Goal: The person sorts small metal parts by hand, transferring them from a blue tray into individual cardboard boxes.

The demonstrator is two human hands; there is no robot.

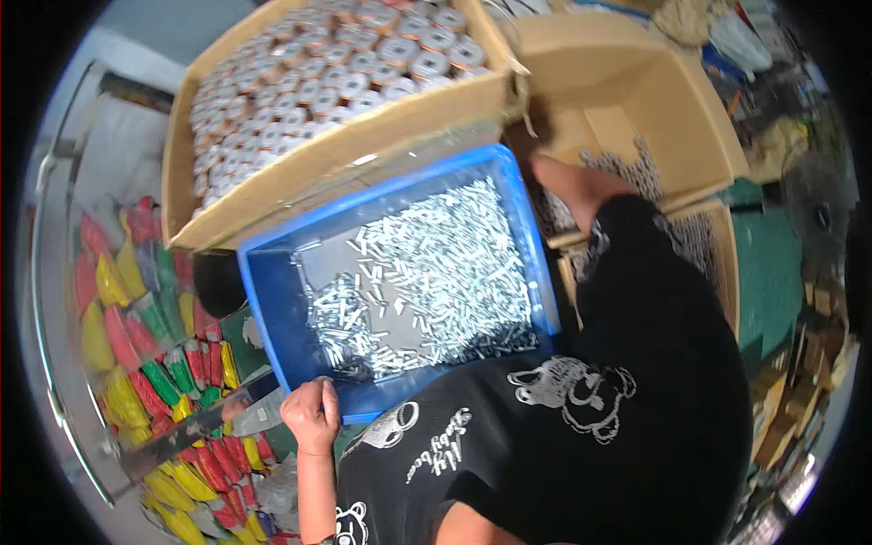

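A blue plastic bin (pixel 256 300) holds many small, shiny metal pins (pixel 463 263), heaped mostly on its right side with a smaller pile at the left. At the bin's near left corner, my left hand (pixel 312 416) is closed in a fist against the rim; what its fingers hold, if anything, is hidden. My right arm stretches far to the right, into an open cardboard box (pixel 627 82). Only part of my right hand (pixel 565 184) shows there, low in the box beside small grey cylindrical parts (pixel 640 173). Its fingers cannot be made out.
Behind the bin stands a cardboard box (pixel 354 136) full of grey-ended, copper-coloured spools (pixel 400 50). Another box of small cylinders (pixel 698 245) sits partly behind my right sleeve. Red, yellow and green packets (pixel 136 309) lie at the left, by a metal rail (pixel 45 272).
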